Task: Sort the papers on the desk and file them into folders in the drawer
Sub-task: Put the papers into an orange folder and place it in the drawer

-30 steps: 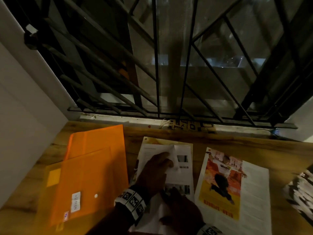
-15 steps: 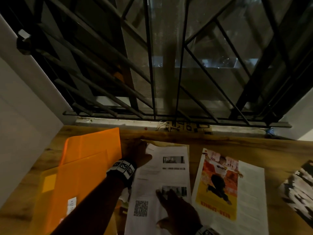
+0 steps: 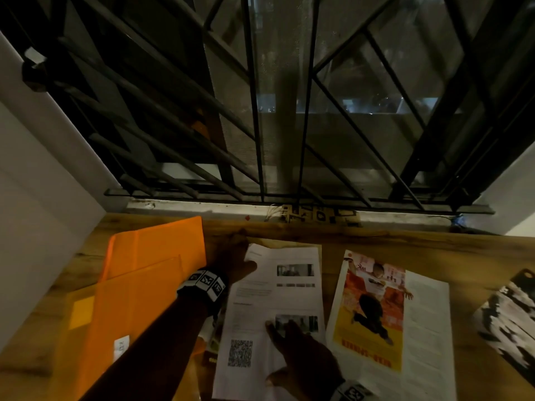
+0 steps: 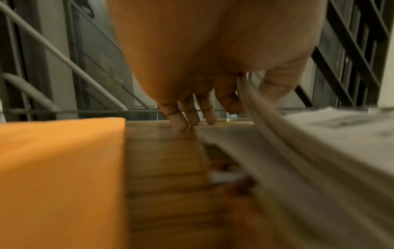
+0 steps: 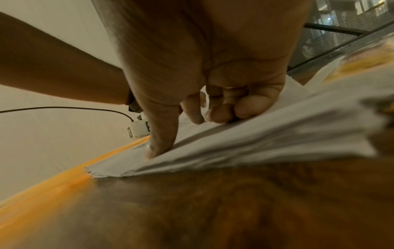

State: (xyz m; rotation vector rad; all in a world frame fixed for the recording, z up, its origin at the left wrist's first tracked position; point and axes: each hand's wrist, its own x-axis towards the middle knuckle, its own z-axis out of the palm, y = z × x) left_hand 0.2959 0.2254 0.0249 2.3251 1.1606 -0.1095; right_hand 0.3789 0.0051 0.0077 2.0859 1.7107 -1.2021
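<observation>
Pressing down nearest the body, the right hand (image 3: pixel 304 357) lies flat on the lower half of the white printed sheet (image 3: pixel 278 299), fingers nearly straight and curled round nothing; in the right wrist view its fingertips (image 5: pixel 153 151) bear on the top of a small pile. Farther up, the left hand (image 3: pixel 231 259) is at the sheet's far-left corner, and the left wrist view shows that edge (image 4: pixel 251 104) pinched between thumb and fingers, lifted off the desk (image 3: pixel 376 241) in a soft curve.

Paper like this will be light and limp, I judge — it sags where unsupported and slides easily on its neighbours, so a corner pinch with the other palm steadying the pile looks the sound hold. More pages seem to lie beneath; how many I cannot tell.

To the left, close beside the pile, sit the orange folders (image 3: pixel 139 285), overlapping, smooth plastic by the look and probably slippery. To the right lies a colour leaflet (image 3: pixel 385 314), just apart from the pile, and at the far right edge a black-and-white printed piece (image 3: pixel 506 328).

Beyond the papers a bare strip of desk runs to the window sill and grille (image 3: pixel 289 111) — little room forward, more to the left over the folders. No drawer is in view.
</observation>
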